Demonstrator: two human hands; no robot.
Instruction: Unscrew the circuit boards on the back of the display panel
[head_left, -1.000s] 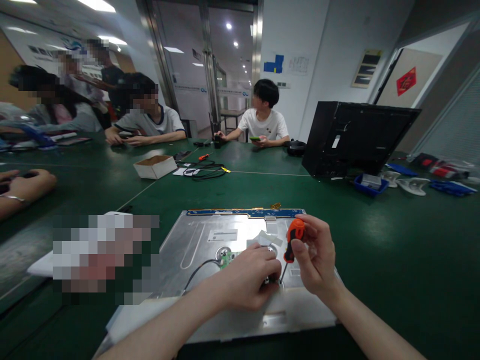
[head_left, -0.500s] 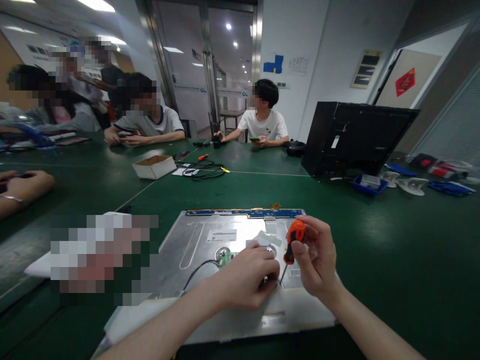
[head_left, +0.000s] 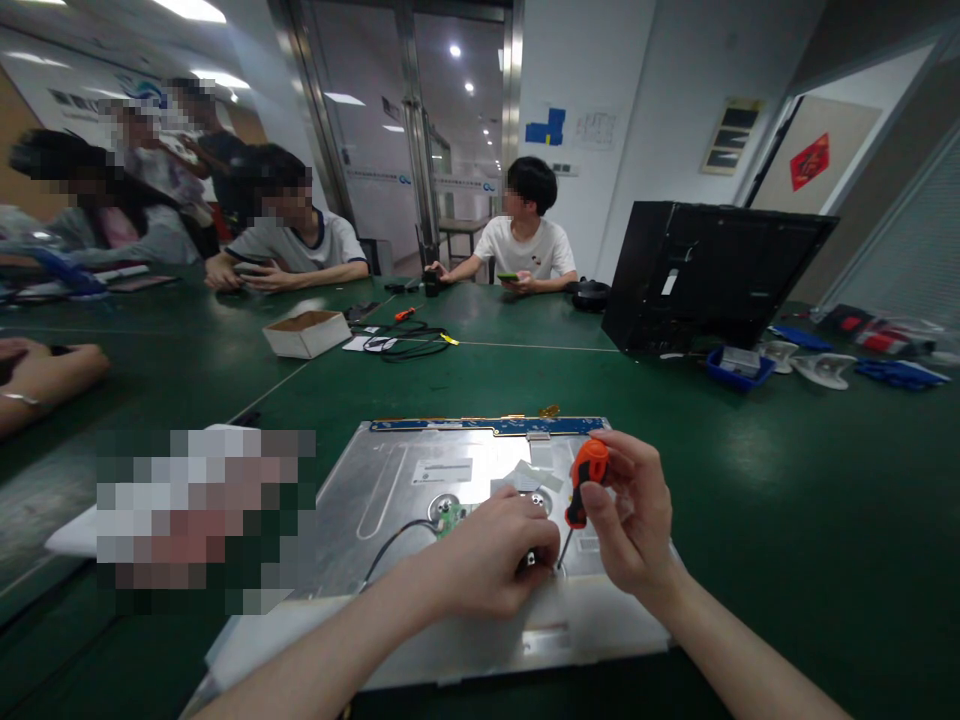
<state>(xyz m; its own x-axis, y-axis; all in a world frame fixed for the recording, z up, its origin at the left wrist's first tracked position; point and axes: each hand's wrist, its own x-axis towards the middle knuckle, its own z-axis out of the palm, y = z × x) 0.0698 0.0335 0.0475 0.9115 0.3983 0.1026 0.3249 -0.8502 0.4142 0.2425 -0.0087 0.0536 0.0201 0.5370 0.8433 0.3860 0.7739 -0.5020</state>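
A silver metal display panel (head_left: 349,500) lies flat on the green table in front of me. My right hand (head_left: 637,515) is wrapped round the orange and black handle of a screwdriver (head_left: 589,465), which leans with its thin shaft pointing down at the panel. Beside the shaft's tip, my left hand (head_left: 495,550) rests on the panel with curled fingers; what they hold, if anything, is hidden. A small green circuit board (head_left: 450,519) with a black cable (head_left: 386,548) shows partly behind that hand. Along the panel's far edge runs a blue circuit board strip (head_left: 442,427).
A black monitor (head_left: 712,280) stands at the back right, near a blue tray (head_left: 739,372). Further back are an open white box (head_left: 307,338) and a coiled black cable (head_left: 412,340). Several people sit round the table; a co-worker's hands (head_left: 56,375) are at the left.
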